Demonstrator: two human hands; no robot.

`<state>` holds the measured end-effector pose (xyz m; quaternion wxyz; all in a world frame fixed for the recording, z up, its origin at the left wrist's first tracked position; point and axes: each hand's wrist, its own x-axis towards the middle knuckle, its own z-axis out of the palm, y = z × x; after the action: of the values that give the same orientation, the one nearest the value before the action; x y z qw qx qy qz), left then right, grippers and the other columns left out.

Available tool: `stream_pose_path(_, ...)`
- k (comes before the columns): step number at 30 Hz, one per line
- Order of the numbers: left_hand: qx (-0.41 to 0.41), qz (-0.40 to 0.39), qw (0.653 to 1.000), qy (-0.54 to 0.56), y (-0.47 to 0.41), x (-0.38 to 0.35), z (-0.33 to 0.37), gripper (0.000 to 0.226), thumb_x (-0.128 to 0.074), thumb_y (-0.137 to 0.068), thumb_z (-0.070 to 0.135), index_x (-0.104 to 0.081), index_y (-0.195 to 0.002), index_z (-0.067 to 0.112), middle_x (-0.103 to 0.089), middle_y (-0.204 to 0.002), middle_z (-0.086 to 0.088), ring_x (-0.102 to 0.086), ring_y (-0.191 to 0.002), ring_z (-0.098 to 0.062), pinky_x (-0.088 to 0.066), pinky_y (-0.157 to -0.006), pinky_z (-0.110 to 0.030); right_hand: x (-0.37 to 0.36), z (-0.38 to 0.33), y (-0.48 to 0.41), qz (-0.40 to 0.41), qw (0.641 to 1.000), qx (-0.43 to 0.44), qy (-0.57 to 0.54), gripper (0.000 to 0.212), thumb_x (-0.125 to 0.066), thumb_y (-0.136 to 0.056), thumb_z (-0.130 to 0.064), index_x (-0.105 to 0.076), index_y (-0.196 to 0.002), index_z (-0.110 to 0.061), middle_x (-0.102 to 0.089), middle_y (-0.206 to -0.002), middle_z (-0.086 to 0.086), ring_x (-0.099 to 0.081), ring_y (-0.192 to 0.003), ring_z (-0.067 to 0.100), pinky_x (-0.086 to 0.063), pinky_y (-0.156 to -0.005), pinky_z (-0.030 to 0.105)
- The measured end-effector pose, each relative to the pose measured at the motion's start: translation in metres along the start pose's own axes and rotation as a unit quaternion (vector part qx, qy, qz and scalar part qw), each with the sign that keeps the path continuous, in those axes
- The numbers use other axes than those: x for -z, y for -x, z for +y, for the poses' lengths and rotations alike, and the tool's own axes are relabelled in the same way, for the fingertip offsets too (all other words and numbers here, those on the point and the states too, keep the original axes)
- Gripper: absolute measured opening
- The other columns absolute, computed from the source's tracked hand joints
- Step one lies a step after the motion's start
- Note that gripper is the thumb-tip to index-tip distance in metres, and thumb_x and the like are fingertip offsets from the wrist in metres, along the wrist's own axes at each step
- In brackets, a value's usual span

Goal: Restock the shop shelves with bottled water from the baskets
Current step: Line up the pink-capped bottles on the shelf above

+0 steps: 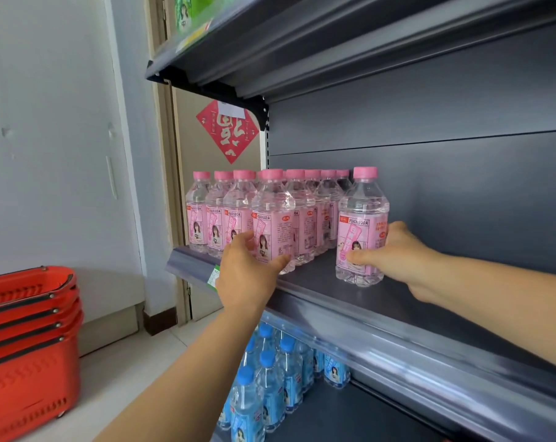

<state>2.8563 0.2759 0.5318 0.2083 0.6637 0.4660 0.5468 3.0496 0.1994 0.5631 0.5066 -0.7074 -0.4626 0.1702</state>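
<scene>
Several pink-capped, pink-labelled bottles stand grouped at the left end of the grey middle shelf (382,301). My left hand (246,272) is wrapped around the base of the front bottle of that group (273,215), which stands at the shelf's front edge. A separate pink bottle (362,224) stands upright further right on the same shelf, and my right hand (401,256) grips its lower half from the right side. Both bottles rest on the shelf.
A stack of red shopping baskets (28,342) stands on the floor at the left. Blue-capped bottles (270,378) fill the left part of the shelf below. An upper shelf (302,52) overhangs, with green packs on top. The middle shelf right of my hand holds nothing.
</scene>
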Motion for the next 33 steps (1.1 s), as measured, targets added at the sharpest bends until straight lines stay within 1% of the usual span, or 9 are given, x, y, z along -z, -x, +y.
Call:
stream_pose_path(5, 0.025, -0.002, 0.999, 0.028, -0.006, -0.001, -0.002, 0.073, -0.083, -0.064, 0.041, -0.046, -0.125, 0.022, -0.054, -0.121, 0.001, -0.056, -0.098, -0.015, -0.050, -0.085, -0.039, -0.009, -0.001, -0.020, 0.000, 1.000, 0.000, 0.029, 0.060, -0.080, -0.069, -0.023, -0.053, -0.122, -0.013, -0.064, -0.112, 0.007, -0.063, -0.099, 0.022, -0.050, -0.075, 0.028)
stream_pose_path(9, 0.026, -0.007, 1.000, 0.015, -0.007, -0.003, -0.004, 0.075, -0.082, -0.065, 0.042, -0.043, -0.127, 0.024, -0.051, -0.122, -0.003, -0.056, -0.102, -0.020, -0.046, -0.079, -0.036, -0.014, -0.001, -0.035, 0.033, 0.997, -0.008, 0.075, 0.066, -0.081, -0.060, -0.032, -0.057, -0.120, -0.016, -0.062, -0.114, 0.008, -0.063, -0.099, 0.024, -0.054, -0.087, 0.037)
stream_pose_path(12, 0.025, -0.022, 0.999, 0.021, -0.010, -0.002, -0.007, 0.073, -0.082, -0.064, 0.042, -0.039, -0.120, 0.022, -0.056, -0.113, -0.003, -0.056, -0.101, -0.022, -0.045, -0.078, -0.036, -0.013, -0.005, -0.044, 0.051, 0.994, -0.020, 0.093, 0.062, -0.081, -0.065, -0.025, -0.056, -0.120, -0.014, -0.061, -0.116, 0.009, -0.062, -0.102, 0.024, -0.052, -0.089, 0.035)
stream_pose_path(15, 0.023, -0.042, 0.999, 0.009, -0.012, 0.000, -0.007, 0.059, -0.082, -0.065, 0.042, -0.039, -0.097, 0.019, -0.055, -0.093, 0.001, -0.054, -0.089, -0.021, -0.042, -0.070, -0.032, -0.010, -0.009, -0.052, 0.088, 0.992, -0.039, 0.086, 0.061, -0.079, -0.070, -0.014, -0.047, -0.122, -0.008, -0.060, -0.118, 0.011, -0.061, -0.104, 0.028, -0.052, -0.073, 0.032)
stream_pose_path(18, 0.004, -0.054, 0.999, -0.004, -0.014, 0.001, -0.008, 0.045, -0.080, -0.067, 0.042, -0.042, -0.070, 0.019, -0.050, -0.070, 0.004, -0.049, -0.065, -0.013, -0.035, -0.054, -0.027, -0.012, -0.015, -0.061, 0.150, 0.984, -0.059, 0.080, 0.064, -0.077, -0.073, -0.006, -0.035, -0.122, -0.007, -0.051, -0.124, 0.014, -0.060, -0.105, 0.035, -0.049, -0.039, 0.027)
stream_pose_path(21, -0.003, -0.058, 0.998, 0.005, -0.015, 0.000, -0.011, 0.044, -0.080, -0.068, 0.040, -0.043, -0.060, 0.018, -0.051, -0.061, 0.005, -0.047, -0.057, -0.009, -0.035, -0.052, -0.025, -0.011, -0.014, -0.073, 0.192, 0.976, -0.064, 0.076, 0.067, -0.076, -0.074, -0.004, -0.032, -0.124, -0.008, -0.048, -0.127, 0.013, -0.062, -0.100, 0.038, -0.037, -0.021, 0.023)
stream_pose_path(25, -0.007, -0.066, 0.998, 0.008, -0.016, 0.001, -0.012, 0.041, -0.081, -0.067, 0.040, -0.047, -0.061, 0.018, -0.054, -0.063, 0.005, -0.050, -0.058, -0.008, -0.035, -0.052, -0.025, -0.005, -0.013, -0.080, 0.167, 0.974, -0.053, 0.144, 0.058, -0.077, -0.076, -0.011, -0.040, -0.120, -0.007, -0.059, -0.114, 0.012, -0.068, -0.087, 0.032, -0.055, -0.049, 0.035)
stream_pose_path(28, -0.010, -0.070, 0.997, 0.010, -0.017, 0.002, -0.013, 0.040, -0.081, -0.067, 0.040, -0.047, -0.062, 0.018, -0.055, -0.063, 0.005, -0.050, -0.059, -0.008, -0.035, -0.053, -0.024, 0.000, -0.008, -0.091, 0.161, 0.969, -0.040, 0.184, 0.059, -0.080, -0.072, -0.018, -0.047, -0.119, -0.008, -0.063, -0.114, 0.011, -0.066, -0.095, 0.030, -0.058, -0.076, 0.044)
stream_pose_path(33, -0.017, -0.067, 0.998, 0.012, -0.017, 0.000, -0.015, 0.040, -0.080, -0.067, 0.041, -0.047, -0.063, 0.019, -0.053, -0.062, 0.007, -0.049, -0.057, -0.008, -0.034, -0.053, -0.025, 0.003, -0.001, -0.106, 0.173, 0.965, -0.042, 0.195, 0.063, -0.080, -0.071, -0.018, -0.048, -0.124, -0.007, -0.061, -0.118, 0.011, -0.062, -0.104, 0.031, -0.055, -0.086, 0.044)
